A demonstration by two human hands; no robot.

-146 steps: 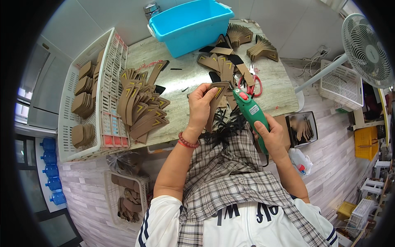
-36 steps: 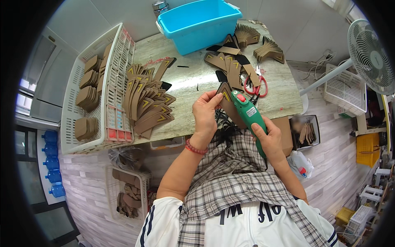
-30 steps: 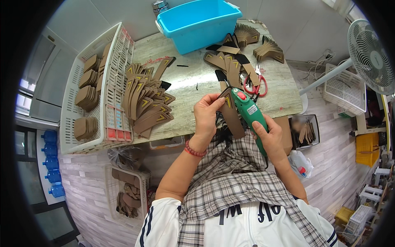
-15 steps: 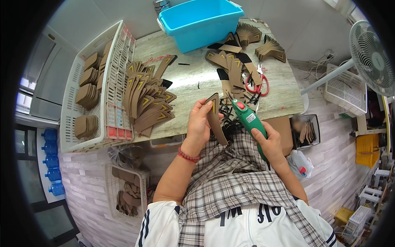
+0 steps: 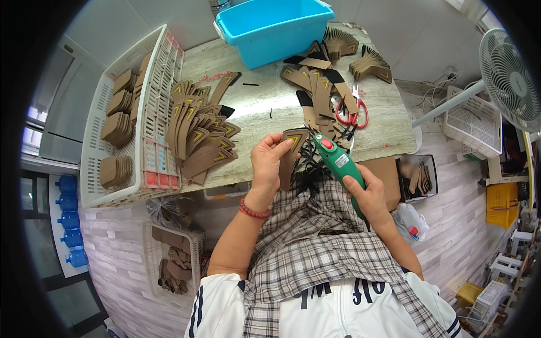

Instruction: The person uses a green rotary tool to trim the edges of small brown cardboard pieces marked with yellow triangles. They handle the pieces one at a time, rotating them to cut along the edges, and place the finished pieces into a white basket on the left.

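My left hand (image 5: 269,163) pinches a brown strap-like fabric piece (image 5: 292,143) with a yellow chevron and dark edging, holding its chevron end up at the table's front edge. Wrapped round a green handheld electric tool (image 5: 341,163) with a red button is my right hand (image 5: 369,194). The tool's narrow tip is beside the piece's upper right corner; whether they touch I cannot tell. Black trimmings (image 5: 309,163) lie below the tip, over the table edge and my plaid apron (image 5: 321,248). Similar brown pieces are heaped at left (image 5: 200,129) and at centre right (image 5: 321,93).
A white crate (image 5: 141,112) with stacked brown pieces stands at left. The blue tub (image 5: 276,34) is at the back. Red-handled scissors (image 5: 360,115) rest right of centre. A fan (image 5: 510,79) stands at right, and another crate (image 5: 169,253) sits on the floor.
My left hand has turned the brown piece, so its chevron end now points toward the tool. The tool has shifted slightly left, with its tip closer to the piece.
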